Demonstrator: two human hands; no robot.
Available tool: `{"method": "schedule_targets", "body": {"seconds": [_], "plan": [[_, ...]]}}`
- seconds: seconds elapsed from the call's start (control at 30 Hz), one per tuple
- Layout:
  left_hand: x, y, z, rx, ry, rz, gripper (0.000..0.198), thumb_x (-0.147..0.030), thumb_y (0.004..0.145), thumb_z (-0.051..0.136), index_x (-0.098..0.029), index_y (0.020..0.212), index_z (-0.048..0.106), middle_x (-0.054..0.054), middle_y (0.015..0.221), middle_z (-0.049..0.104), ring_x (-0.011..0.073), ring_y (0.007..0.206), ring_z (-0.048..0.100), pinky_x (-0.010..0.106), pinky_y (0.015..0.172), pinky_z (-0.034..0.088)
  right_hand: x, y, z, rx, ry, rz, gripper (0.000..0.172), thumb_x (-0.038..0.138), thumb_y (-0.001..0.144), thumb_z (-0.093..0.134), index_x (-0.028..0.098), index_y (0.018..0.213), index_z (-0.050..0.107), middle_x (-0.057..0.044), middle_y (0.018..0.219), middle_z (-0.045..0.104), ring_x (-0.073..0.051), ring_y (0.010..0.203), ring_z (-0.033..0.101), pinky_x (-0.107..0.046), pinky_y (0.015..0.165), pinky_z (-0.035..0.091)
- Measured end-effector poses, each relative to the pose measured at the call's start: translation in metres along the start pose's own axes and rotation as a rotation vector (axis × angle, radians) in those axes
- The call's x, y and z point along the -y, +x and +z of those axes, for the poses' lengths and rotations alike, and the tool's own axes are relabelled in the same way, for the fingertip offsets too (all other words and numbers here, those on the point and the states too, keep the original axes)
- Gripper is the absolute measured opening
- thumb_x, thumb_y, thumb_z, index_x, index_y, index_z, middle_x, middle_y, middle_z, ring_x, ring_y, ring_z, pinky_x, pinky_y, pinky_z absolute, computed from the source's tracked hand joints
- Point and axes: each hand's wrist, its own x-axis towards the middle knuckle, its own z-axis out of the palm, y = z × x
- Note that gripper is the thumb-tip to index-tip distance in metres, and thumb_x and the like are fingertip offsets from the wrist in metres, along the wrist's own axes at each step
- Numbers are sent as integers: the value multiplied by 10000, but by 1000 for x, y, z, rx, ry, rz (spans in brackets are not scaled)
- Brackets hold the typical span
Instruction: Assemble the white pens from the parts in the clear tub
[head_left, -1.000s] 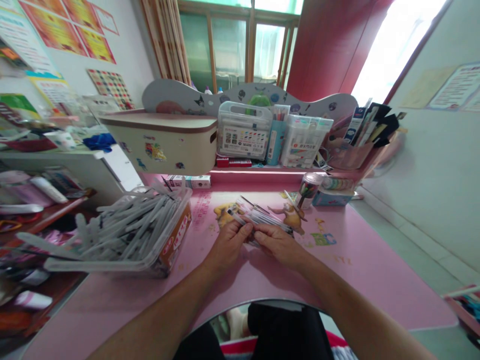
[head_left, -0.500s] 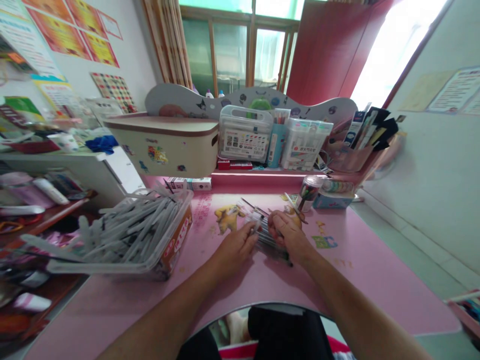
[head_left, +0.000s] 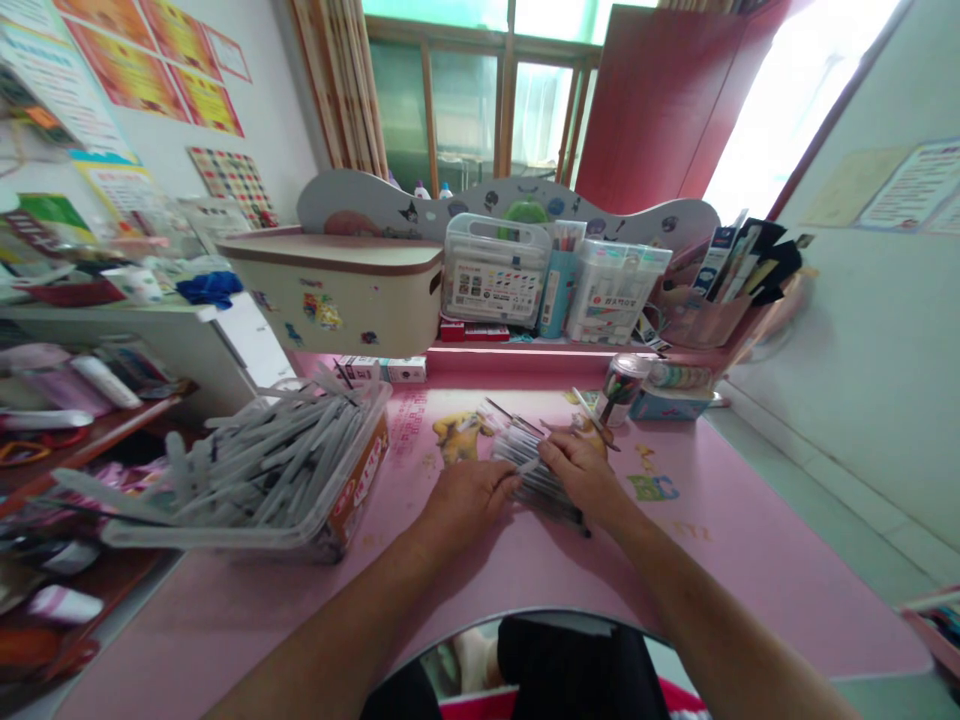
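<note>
A bunch of thin sticks [head_left: 551, 492] lies on the pink tabletop [head_left: 757, 560], between its curved front edge and its back edge. The left hand [head_left: 469, 495] has its thumb and finger pinched on a thin pale piece [head_left: 528, 466] above the bunch. The right hand [head_left: 581, 468] is close by, fingers bent; I cannot tell if they grip the piece too.

The sticks look light, stiff and smooth, so they may roll or slip. The middle looks like a good spot to hold the bunch, and an end for one stick.

The right hand hides part of the bunch. A clear box [head_left: 358, 490] full of long pale sleeves [head_left: 281, 455] fills the left edge. By the back right corner are a see-through cup [head_left: 624, 380] and a blue box [head_left: 670, 405], so elbow room there is smaller.
</note>
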Motion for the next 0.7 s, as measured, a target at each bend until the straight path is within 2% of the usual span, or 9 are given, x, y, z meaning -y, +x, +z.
{"method": "schedule_targets", "body": {"seconds": [0.1, 0.2, 0.3, 0.4, 0.5, 0.6, 0.7], "plan": [[0, -1, 1, 134, 114, 38, 265, -337, 852, 590, -216, 621, 638, 27, 562, 594, 168, 549, 517, 279, 615, 369, -1, -1, 0, -3, -7, -50, 281, 374, 902, 484, 204, 678, 490, 19, 643, 477, -152, 647, 448, -279, 614, 329], [2, -3, 2, 305, -76, -96, 305, -426, 916, 475, -191, 799, 629, 10, 563, 601, 143, 465, 526, 251, 503, 368, -1, -1, 0, 33, 64, -58, 200, 357, 893, 511, 203, 766, 528, 17, 708, 515, -156, 695, 477, -276, 658, 362], [4, -4, 2, 406, -272, -212, 358, -503, 895, 494, -171, 998, 582, -19, 532, 585, 118, 401, 488, 216, 428, 332, 1, -2, -2, 70, 177, -30, 203, 400, 888, 534, 203, 842, 545, 20, 743, 541, -152, 708, 492, -271, 674, 376], [3, -4, 1, 444, -357, -241, 433, -543, 851, 564, -144, 1019, 579, -27, 492, 568, 90, 379, 449, 195, 418, 304, 5, -2, -6, 107, 121, -7, 362, 487, 918, 480, 192, 720, 546, 15, 672, 519, -150, 672, 474, -272, 641, 356], [0, -3, -1, 465, -423, -249, 427, -532, 831, 605, -131, 978, 594, -27, 461, 550, 80, 373, 426, 192, 409, 263, 9, -4, -7, 203, 70, 24, 514, 564, 940, 414, 191, 599, 510, 19, 575, 458, -137, 590, 422, -278, 583, 316], [0, -2, -4, 487, -516, -248, 397, -507, 826, 624, -135, 962, 594, -45, 430, 516, 71, 353, 373, 194, 397, 233, 8, -5, -4, 192, 164, 42, 507, 621, 911, 455, 197, 636, 505, 38, 553, 415, -120, 534, 358, -268, 524, 271], [2, 0, -7, 479, -559, -229, 384, -491, 836, 610, -132, 972, 605, -56, 410, 491, 66, 333, 341, 194, 383, 213, 4, -6, -1, 157, 332, 75, 455, 648, 866, 524, 207, 755, 518, 61, 564, 392, -106, 504, 307, -252, 485, 229]]}}
